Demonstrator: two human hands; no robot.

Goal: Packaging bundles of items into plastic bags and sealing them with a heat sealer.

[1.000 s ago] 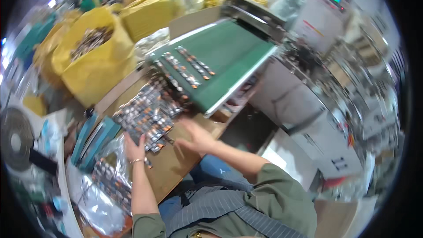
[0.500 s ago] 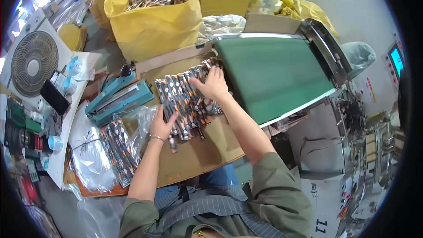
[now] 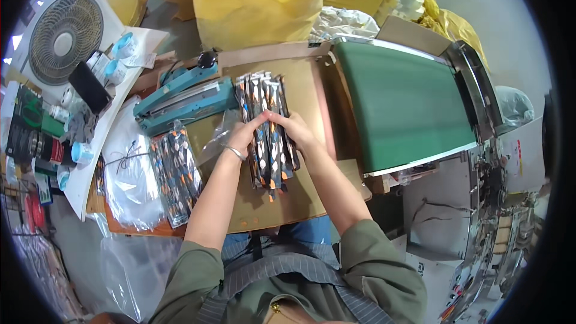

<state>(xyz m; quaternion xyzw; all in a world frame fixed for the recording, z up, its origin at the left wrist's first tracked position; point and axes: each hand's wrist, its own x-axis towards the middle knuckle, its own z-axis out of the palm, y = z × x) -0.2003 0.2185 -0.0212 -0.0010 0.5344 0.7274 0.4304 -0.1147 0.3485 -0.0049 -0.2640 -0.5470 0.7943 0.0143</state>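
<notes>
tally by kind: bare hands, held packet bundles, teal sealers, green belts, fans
Bare hands, left hand and right hand: 2
Held packet bundle: 1
Teal sealer: 1
Green belt: 1
Fan: 1
Total: 6

Bundle of slim, glossy, dark stick packets with white, orange and blue leaf-shaped marks (image 3: pixel 271 153): gathered side by side, long axes pointing away from the person. Clasped at mid-length from both sides. Far ends silvery, uneven; near ends staggered. Located over brown cardboard (image 3: pixel 306 84); contact beneath not discernible.
</notes>
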